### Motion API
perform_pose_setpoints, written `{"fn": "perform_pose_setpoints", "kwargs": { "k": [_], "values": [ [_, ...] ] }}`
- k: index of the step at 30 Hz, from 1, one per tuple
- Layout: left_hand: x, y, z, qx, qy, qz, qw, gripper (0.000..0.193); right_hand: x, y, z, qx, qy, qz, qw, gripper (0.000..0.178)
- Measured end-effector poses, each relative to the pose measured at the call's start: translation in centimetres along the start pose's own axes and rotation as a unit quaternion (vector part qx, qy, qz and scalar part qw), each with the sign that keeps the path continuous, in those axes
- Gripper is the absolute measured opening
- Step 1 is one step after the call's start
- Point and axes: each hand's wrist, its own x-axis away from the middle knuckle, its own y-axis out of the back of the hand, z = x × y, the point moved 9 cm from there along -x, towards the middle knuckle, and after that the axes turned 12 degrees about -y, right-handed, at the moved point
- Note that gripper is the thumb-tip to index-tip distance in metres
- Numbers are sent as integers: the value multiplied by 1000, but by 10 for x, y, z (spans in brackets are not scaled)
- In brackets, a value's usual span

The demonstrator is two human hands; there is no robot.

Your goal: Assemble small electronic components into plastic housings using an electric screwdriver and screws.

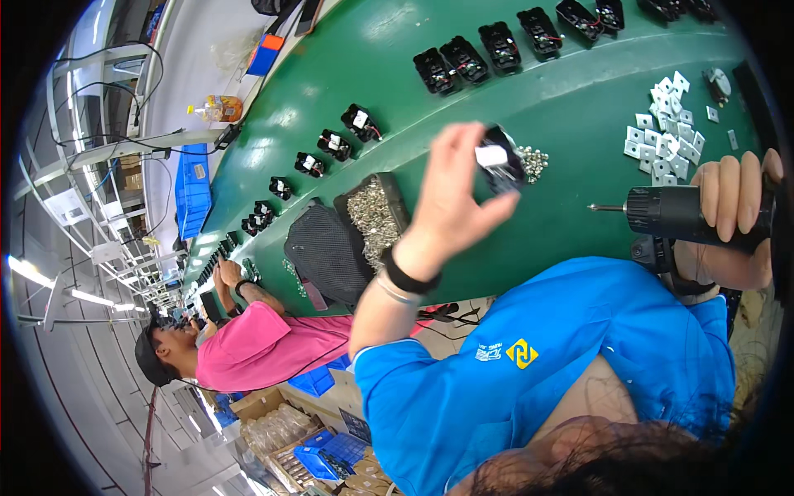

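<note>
Hands well apart. Left hand (451, 194) pinches black case (502, 172) between thumb and fingers, over green table (583, 107), beside small pile of shiny screws (535, 165). Cannot tell if case touches table. Right hand (732, 211) wraps tight round black power screwdriver (666, 210), its tip pointing left, below white square plates (662, 149).

Left of the parts tray (398, 198), distant black units (223, 247) are too small to tell; right of it, the left hand (455, 190) partly hides a housing (504, 174), the right hand (734, 202) a screwdriver (666, 209).
</note>
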Motion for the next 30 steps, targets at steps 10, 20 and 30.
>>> {"fn": "perform_pose_setpoints", "kwargs": {
  "k": [10,20,30],
  "values": [
    [1,-60,-59,181,-32,-115,976,83,10,-22,11,30,77,35,996,69],
    [-2,-58,-71,165,-83,-127,975,81,12,-18,-1,82,-19,71,994,67],
    [3,-54,-70,166,-76,-129,975,80,13,-17,-13,71,10,5,997,56]
  ]
}}
